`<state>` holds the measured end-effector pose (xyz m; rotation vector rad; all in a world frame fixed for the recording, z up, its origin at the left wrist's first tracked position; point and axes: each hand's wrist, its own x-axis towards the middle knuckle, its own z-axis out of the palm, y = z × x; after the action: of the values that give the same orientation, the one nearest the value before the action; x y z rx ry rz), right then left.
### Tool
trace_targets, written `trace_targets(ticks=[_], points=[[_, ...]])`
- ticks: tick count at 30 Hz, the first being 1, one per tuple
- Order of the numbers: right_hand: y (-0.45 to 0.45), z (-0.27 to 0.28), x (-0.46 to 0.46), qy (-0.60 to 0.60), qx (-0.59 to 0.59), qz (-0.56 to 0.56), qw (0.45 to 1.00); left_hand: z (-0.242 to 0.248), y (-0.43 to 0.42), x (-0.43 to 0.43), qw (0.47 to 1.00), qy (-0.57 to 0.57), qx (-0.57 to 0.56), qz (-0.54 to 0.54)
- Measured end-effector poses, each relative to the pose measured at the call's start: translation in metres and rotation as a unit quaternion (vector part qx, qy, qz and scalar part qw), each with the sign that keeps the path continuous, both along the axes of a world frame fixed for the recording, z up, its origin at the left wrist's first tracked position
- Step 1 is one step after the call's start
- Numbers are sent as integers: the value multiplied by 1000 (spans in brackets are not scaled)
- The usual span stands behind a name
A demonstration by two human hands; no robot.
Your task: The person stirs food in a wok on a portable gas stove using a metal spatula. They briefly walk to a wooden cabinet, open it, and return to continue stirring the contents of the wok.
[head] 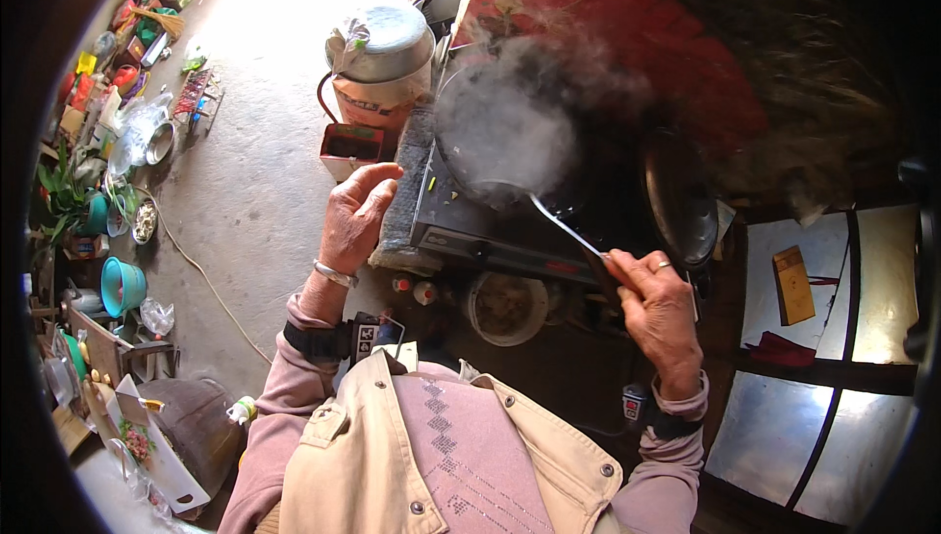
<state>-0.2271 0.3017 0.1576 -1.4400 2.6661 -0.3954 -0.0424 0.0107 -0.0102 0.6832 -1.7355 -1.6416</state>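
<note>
My right hand (659,306) grips the handle of a metal cooking utensil (564,224). Its far end reaches the near side of a dark wok (450,139), where thick steam blurs whether it is a ladle or a spatula. Steam also hides most of the wok's contents. The wok sits on a black gas stove (470,229) with small green scraps on its top. My left hand (360,203) is raised in the air left of the stove, holding nothing, with thumb and bent fingers a little apart.
A dark round lid (680,200) leans at the stove's right. Below the stove stands a white bucket (540,311) with brownish contents. A metal pot (393,38) rests on a bucket at the far left, beside a red box (351,143). A cord (198,266) crosses the concrete floor.
</note>
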Motion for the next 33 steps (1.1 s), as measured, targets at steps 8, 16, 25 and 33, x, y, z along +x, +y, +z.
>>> trace_targets(ticks=[8, 16, 25, 33], points=[[-42, -73, -44, 104, -29, -41, 993, -6, -3, 11, 1000, 2, 6, 19], [-61, -106, -80, 160, -114, -68, 978, -7, -3, 14, 999, 5, 22, 30], [-21, -75, -30, 117, -27, -36, 992, -6, -2, 12, 1000, 2, 7, 20], [15, -29, -8, 146, 74, -65, 984, -2, 1, 10, 1000, -8, 1, 13]])
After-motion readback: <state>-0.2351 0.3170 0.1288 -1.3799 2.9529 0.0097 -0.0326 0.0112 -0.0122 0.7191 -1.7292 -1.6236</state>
